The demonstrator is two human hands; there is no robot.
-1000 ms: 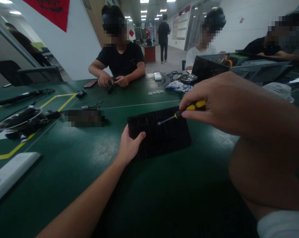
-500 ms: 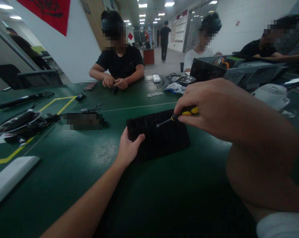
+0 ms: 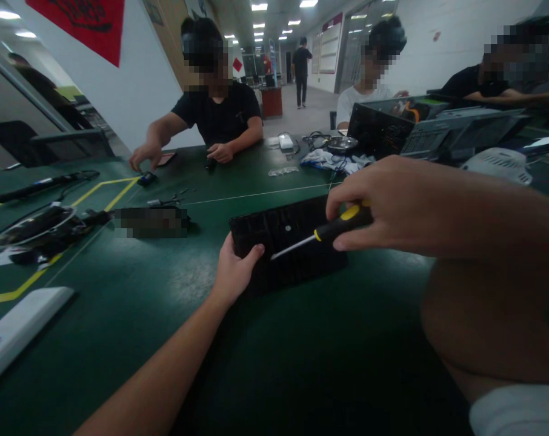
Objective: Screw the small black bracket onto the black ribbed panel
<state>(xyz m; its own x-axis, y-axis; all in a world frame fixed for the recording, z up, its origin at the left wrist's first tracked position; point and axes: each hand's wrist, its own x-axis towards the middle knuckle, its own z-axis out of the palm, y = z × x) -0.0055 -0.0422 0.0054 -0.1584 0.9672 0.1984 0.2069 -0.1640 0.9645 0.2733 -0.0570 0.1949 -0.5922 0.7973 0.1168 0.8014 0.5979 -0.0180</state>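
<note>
Since the black panel [image 3: 302, 266] at the desk [image 3: 302, 345] probably needs steadying, we clasp its left edge in our left hand's [image 3: 240, 269] fingers, while our right hand's [image 3: 388, 206] fingers grip the screwdriver [image 3: 322, 234] slanting over it.

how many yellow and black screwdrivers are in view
1: the screwdriver is in the right hand, slanting over the black panel that the left hand holds. Others may be hidden in clutter.

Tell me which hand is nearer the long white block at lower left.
Left: your left hand grips the black panel, right of the white block; your right hand, holding the screwdriver, is farther right.
</note>
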